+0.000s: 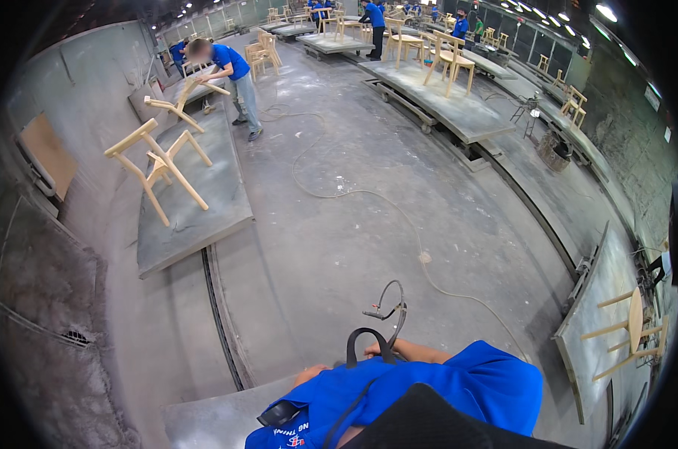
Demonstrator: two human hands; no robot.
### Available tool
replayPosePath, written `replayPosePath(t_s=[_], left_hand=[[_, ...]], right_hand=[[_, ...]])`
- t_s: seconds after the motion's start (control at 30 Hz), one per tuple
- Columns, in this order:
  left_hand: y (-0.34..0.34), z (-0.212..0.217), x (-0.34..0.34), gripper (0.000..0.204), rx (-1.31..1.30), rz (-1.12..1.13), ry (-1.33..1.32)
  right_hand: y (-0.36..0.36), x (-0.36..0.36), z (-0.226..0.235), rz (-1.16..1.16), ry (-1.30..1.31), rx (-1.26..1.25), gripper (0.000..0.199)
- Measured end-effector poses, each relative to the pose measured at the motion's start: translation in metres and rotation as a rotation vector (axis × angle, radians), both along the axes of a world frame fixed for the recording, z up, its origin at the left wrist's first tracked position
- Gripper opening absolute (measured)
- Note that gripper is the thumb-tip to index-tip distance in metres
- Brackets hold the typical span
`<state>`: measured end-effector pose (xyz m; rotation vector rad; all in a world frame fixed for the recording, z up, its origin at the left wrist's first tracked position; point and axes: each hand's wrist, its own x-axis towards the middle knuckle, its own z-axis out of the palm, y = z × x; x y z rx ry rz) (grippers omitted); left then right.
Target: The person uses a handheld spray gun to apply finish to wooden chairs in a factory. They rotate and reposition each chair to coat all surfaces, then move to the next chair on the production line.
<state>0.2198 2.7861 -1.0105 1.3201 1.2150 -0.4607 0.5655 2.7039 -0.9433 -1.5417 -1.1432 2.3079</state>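
Observation:
My right forearm reaches inward from a blue sleeve at the bottom, and my right hand (pixel 372 349) is partly covered by a black strap loop (pixel 360 334). Close beyond it a dark hose (pixel 403 318) curls up into a loop with a small metal fitting at its end. Whether that hand grips the hose is hidden. Just left of the strap shows a bit of my left hand (pixel 310 373), beside a grey platform (pixel 197 419); its fingers are out of sight behind my sleeve.
A grey platform (pixel 197 232) at the left bears wooden chair frames (pixel 159 161), where a person in blue (pixel 234 67) leans over one. A thin hose (pixel 384 198) snakes over the floor. Floor rails (pixel 223 322), more chair-laden platforms (pixel 443 101) and a tilted platform (pixel 586 329) lie around.

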Motion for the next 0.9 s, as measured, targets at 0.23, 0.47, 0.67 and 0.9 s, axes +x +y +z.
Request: replayPosePath(t_s=[0.23, 0.47, 0.67, 0.9], left_hand=[[0.038, 0.019, 0.069, 0.066, -0.186, 0.047, -0.044], [0.054, 0.110, 0.201, 0.060, -0.497, 0.070, -0.514], [0.022, 0.137, 0.224, 0.041, -0.615, 0.168, -0.625], [0.030, 0.151, 0.215, 0.023, -0.688, 0.304, -0.756]], right_hand=[[0.010, -0.004, -0.006, 0.014, -0.060, 0.118, 0.056], [0.016, -0.016, -0.012, -0.005, -0.119, 0.205, 0.053], [0.021, -0.020, -0.019, -0.077, -0.175, 0.300, 0.051], [0.016, -0.015, -0.041, -0.317, -0.323, 0.522, 0.048]])
